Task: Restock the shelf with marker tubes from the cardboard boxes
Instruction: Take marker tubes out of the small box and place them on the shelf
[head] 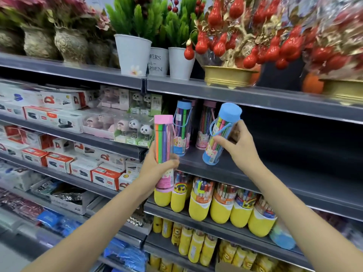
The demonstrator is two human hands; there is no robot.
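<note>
The right hand (238, 146), arm stretched up and forward, grips a blue-capped marker tube (221, 134), tilted, its base touching the dark grey shelf (275, 173). The left hand (157, 165), arm likewise raised, has its fingers wrapped around an upright pink-capped marker tube (164, 152), held in front of the shelf edge. Two more marker tubes (183, 126) stand further back on that shelf.

Both bare arms raised forward, left grip (157, 163) curled closed, right grip (238, 146) pinching, wrist bent
</note>
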